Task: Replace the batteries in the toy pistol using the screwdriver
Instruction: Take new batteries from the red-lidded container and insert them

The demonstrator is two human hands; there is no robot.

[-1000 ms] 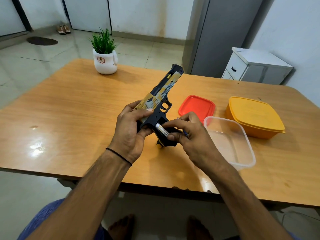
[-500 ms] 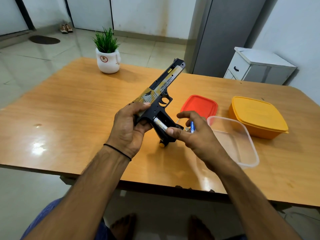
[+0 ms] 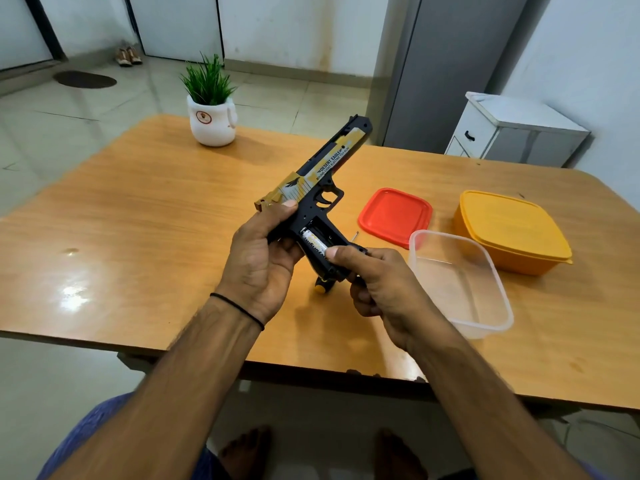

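Left grip (image 3: 263, 261) clasps toy pistol (image 3: 325, 171); right grip (image 3: 384, 289) pinches battery (image 3: 313, 242) in handle compartment (image 3: 325, 228).

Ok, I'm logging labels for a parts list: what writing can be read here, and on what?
"DESERT EAGLE": slide of the toy pistol.
"SOUND-LIGHT ELECTRIC TOY GUN": smaller line beneath; tiny, so not certain.
Print on the battery in the grip: too blurred to read.
Round emblem on the plant pot: too small to read.
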